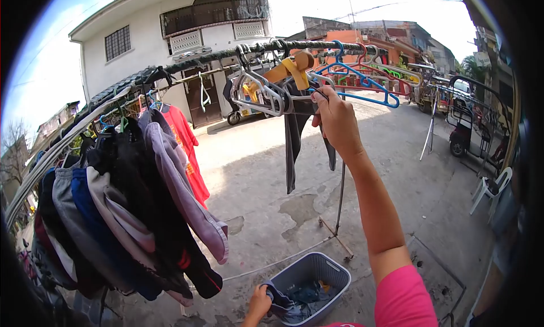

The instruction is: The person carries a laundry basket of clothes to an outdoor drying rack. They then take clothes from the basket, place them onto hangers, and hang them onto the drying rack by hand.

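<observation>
My right hand [338, 123] is raised to the rail, fingers closed on what looks like a dark clothes hanger among the others. Just left of it hang several white hangers [258, 94] and a wide yellow-brown hanger [289, 70]; a blue hanger [368, 89] hangs to its right. Behind the hand, a dark grey garment [292, 151] dangles from the rail. Low down, my left hand [259, 304] grips a dark blue-grey garment [279, 302] at the left rim of a grey laundry basket [338, 264]. Dark wet-looking cloth and a bit of yellow lie inside the basket.
A dark rail [215, 56] crosses overhead. Shorts and trousers [124, 213] hang densely on the left, with a red shirt [184, 145] behind. A metal stand foot [337, 236] rests on the concrete beyond the basket. At right are a white chair [492, 191] and a parked tricycle [473, 123].
</observation>
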